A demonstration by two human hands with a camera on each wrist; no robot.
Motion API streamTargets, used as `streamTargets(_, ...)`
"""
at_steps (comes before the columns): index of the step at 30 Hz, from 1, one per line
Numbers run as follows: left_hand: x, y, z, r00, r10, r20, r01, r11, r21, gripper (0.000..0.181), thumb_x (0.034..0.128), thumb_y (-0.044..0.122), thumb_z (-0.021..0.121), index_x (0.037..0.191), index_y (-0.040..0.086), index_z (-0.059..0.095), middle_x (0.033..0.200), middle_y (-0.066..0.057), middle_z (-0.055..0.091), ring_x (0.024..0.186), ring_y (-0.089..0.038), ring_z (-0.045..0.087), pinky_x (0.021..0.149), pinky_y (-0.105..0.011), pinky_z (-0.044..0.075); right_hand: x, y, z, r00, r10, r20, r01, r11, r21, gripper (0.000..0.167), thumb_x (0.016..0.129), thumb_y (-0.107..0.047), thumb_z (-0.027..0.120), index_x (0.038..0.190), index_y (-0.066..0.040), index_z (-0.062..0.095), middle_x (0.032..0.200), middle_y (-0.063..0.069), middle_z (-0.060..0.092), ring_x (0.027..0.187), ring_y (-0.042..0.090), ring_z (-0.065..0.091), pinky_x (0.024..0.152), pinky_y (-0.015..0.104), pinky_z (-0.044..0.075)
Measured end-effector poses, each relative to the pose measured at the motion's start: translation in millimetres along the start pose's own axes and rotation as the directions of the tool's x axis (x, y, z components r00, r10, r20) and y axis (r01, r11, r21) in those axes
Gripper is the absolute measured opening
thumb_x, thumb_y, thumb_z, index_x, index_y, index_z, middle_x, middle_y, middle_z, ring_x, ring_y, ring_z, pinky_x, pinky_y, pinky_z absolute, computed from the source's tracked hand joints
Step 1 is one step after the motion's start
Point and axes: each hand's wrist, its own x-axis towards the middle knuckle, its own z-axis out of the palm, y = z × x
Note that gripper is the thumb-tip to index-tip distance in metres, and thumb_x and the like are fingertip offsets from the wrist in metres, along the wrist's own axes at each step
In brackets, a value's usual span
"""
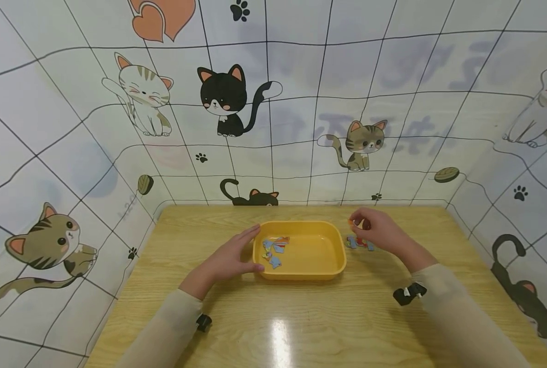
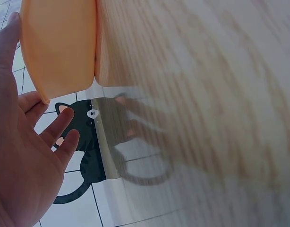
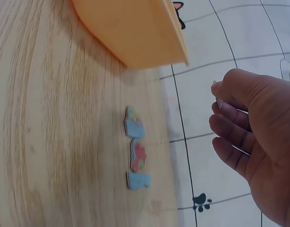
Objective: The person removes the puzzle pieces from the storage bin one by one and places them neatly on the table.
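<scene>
The held piece (image 3: 217,100) is pinched between the thumb and the forefinger of the right hand (image 1: 379,230), at about 2 o'clock from the middle of the yellow tray (image 1: 307,255). In the right wrist view this piece is seen almost on its edge, and its visible length runs nearly from 12 to 6 o'clock; which way its printed side faces, I cannot tell. The tray lies flat with its hollow upward, its long axis from 9 to 3 o'clock. The left hand (image 1: 229,260) is spread at the 9 o'clock end, its thumb and fingers touching the tray without clenching.

The worktop (image 1: 236,317) is of pale wood with fine grain, and a bright reflection shines on it at 6 o'clock. White walls (image 1: 296,153) with black grid lines stand on three sides, with an orange heart drawing (image 1: 179,15) at 11 o'clock.

Counted, there is one tray, one piece in the fingers and three loose pieces (image 3: 139,158) on the worktop, just beside the tray at 3 o'clock, set in a row from 9 to 3 o'clock in the head view. Some blue pieces (image 1: 275,262) lie inside the tray toward 9 o'clock, too close together for a sure count. Seven cat drawings (image 1: 232,102) show on the walls.
</scene>
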Motion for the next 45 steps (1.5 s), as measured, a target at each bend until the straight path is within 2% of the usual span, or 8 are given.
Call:
streamTargets(10,-3.1,0.1,5.9,1.000,-0.003,0.005,0.003,1.000,0.001,0.112,0.0897,0.056,0.090,0.177,0.023,0.030,0.183,0.015,0.018,0.168,-0.026,0.022,0.134,-0.057,0.024,-20.1,34.3,-2.7,0.997,0.080,-0.016,-0.080,0.996,-0.032,0.020,0.103,-0.008,0.078,0.120,0.001,0.074,0.104,0.007,0.073,0.080,0.019,0.061,0.065,0.032,0.054)
streamTargets(15,-4.9,-0.2,9.7,1.000,0.005,0.007,-0.005,1.000,-0.001,0.110,0.0905,0.054,0.091,0.177,0.021,0.031,0.183,0.010,0.020,0.168,-0.028,0.023,0.134,-0.059,0.024,-29.7,47.1,0.4,0.992,0.125,-0.008,-0.126,0.990,-0.057,0.020,0.103,-0.009,0.078,0.120,0.001,0.074,0.104,0.008,0.074,0.082,0.019,0.060,0.065,0.032,0.053)
streamTargets(19,-5.5,-0.8,9.1,1.000,0.007,0.000,-0.007,1.000,0.010,0.110,0.0904,0.054,0.091,0.176,0.020,0.032,0.184,0.008,0.022,0.168,-0.030,0.025,0.133,-0.060,0.025,-32.7,52.0,0.3,0.988,0.154,-0.001,-0.154,0.986,-0.063,0.022,0.104,-0.010,0.076,0.122,0.002,0.073,0.105,0.009,0.073,0.084,0.020,0.060,0.066,0.033,0.053)
streamTargets(23,-4.4,0.6,5.9,1.000,-0.001,-0.002,0.001,1.000,0.016,0.110,0.0900,0.054,0.091,0.177,0.021,0.031,0.183,0.012,0.021,0.168,-0.027,0.024,0.134,-0.057,0.025,-34.7,56.4,0.1,0.986,0.167,-0.014,-0.167,0.983,-0.070,0.020,0.103,-0.009,0.076,0.120,0.002,0.073,0.103,0.009,0.073,0.084,0.021,0.061,0.067,0.034,0.052)
streamTargets(32,0.1,2.3,2.0,1.000,0.002,-0.003,-0.002,0.999,0.036,0.111,0.0902,0.055,0.090,0.177,0.021,0.030,0.183,0.013,0.020,0.168,-0.028,0.024,0.134,-0.057,0.025,-37.1,65.9,3.4,0.978,0.209,-0.006,-0.209,0.975,-0.073,0.020,0.101,-0.008,0.077,0.118,0.003,0.073,0.101,0.009,0.073,0.086,0.023,0.064,0.071,0.038,0.054)
streamTargets(39,1.6,3.7,-1.5,1.000,-0.005,0.000,0.005,0.999,0.037,0.112,0.0895,0.056,0.091,0.177,0.023,0.030,0.183,0.015,0.019,0.168,-0.026,0.024,0.134,-0.056,0.025,-34.4,69.0,4.9,0.964,0.264,0.037,-0.259,0.961,-0.095,0.024,0.103,-0.010,0.076,0.121,0.005,0.072,0.104,0.012,0.073,0.095,0.030,0.068,0.080,0.048,0.060)
streamTargets(45,1.9,2.4,-2.4,1.000,0.000,0.009,-0.001,0.999,0.048,0.112,0.0902,0.058,0.089,0.177,0.022,0.029,0.183,0.013,0.020,0.168,-0.026,0.024,0.134,-0.055,0.025,-34.9,69.3,6.2,0.958,0.279,0.062,-0.273,0.958,-0.090,0.024,0.102,-0.012,0.076,0.119,0.006,0.072,0.103,0.012,0.073,0.095,0.030,0.068,0.081,0.051,0.060)
